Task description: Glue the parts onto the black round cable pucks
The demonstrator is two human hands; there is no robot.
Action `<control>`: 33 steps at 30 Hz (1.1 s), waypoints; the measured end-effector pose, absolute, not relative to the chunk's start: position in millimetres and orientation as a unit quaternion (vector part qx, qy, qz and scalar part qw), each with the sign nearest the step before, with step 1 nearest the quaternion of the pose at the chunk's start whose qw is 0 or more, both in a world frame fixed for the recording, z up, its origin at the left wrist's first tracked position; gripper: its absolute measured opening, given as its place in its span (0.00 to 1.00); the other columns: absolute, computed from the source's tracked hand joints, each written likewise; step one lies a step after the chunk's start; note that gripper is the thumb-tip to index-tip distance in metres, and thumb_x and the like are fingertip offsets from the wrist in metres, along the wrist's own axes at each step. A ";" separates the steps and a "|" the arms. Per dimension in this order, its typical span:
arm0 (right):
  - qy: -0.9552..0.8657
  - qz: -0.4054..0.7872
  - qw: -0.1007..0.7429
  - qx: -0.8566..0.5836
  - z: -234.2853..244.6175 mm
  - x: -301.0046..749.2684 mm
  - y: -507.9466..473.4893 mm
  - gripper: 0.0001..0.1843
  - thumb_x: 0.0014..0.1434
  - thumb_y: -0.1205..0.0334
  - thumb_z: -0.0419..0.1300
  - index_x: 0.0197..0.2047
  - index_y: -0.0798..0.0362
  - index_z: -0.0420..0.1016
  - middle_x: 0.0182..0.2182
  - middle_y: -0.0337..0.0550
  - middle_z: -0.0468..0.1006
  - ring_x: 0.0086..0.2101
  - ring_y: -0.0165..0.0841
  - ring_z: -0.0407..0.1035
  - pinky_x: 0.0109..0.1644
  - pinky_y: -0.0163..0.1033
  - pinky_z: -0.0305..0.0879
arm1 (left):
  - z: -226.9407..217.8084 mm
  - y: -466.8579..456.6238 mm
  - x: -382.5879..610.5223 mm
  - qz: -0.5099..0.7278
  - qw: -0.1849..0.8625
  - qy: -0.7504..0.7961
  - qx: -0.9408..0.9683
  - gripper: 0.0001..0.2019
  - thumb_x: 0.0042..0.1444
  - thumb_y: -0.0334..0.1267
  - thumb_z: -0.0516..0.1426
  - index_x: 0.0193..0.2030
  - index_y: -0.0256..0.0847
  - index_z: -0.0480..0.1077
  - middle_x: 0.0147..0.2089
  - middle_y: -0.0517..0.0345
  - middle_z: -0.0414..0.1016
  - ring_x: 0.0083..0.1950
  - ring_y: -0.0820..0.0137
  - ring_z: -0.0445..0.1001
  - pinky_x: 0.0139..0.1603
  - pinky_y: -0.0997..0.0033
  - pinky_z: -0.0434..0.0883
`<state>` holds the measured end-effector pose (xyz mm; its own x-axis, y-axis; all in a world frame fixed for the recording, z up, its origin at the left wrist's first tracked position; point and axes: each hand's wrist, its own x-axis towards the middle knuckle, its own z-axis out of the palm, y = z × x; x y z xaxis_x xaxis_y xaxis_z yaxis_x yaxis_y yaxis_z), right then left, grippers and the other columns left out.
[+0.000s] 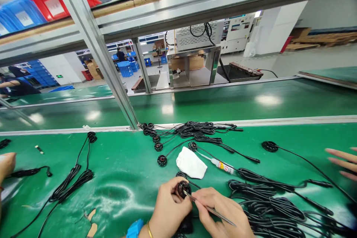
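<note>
My left hand [170,204], with a blue band and a gold bracelet at the wrist, is closed around a small round black part [183,187]. My right hand [223,212] grips slim metal tweezers [214,212], and their tip touches or almost touches the part's face. Just beyond my hands lie a white cloth [191,162] and a small glue bottle [223,165] with a long thin nozzle. Similar round black heads on cables [162,160] lie farther back. What is inside the round part is too small to make out.
Coiled black cables [270,200] are heaped at the right, and another pair [72,182] lies at the left. Other people's hands reach in at the left edge [7,165] and right edge [344,161]. A metal post [103,55] rises behind the green bench.
</note>
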<state>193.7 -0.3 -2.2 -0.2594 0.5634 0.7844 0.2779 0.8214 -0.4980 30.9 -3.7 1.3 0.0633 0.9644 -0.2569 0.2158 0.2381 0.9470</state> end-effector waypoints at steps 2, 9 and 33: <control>-0.786 0.133 0.539 -0.272 -6.6 191.9 0.4 0.11 0.62 0.77 0.54 0.44 0.53 0.68 0.32 0.44 0.78 0.34 0.31 0.76 0.37 0.30 0.76 | 1.0 -4.0 30.9 0.357 0.527 0.583 0.504 0.11 0.47 0.35 0.61 0.37 0.31 0.71 0.27 0.63 0.61 0.25 0.78 0.56 0.24 0.79 0.56; -0.791 0.132 0.547 -0.242 0.5 194.8 -1.9 0.12 0.61 0.78 0.53 0.44 0.52 0.66 0.33 0.44 0.78 0.34 0.31 0.76 0.37 0.32 0.75 | -5.5 -4.0 28.5 0.365 0.525 0.569 0.518 0.13 0.45 0.33 0.62 0.40 0.33 0.71 0.31 0.60 0.66 0.28 0.76 0.60 0.25 0.80 0.60; -0.858 0.093 0.384 -0.327 7.2 220.9 17.3 0.07 0.70 0.61 0.54 0.44 0.51 0.73 0.35 0.43 0.75 0.35 0.35 0.68 0.40 0.39 0.63 | -0.3 -4.6 16.2 0.419 0.600 0.493 0.471 0.17 0.53 0.39 0.64 0.48 0.37 0.70 0.39 0.54 0.77 0.41 0.68 0.72 0.44 0.72 0.67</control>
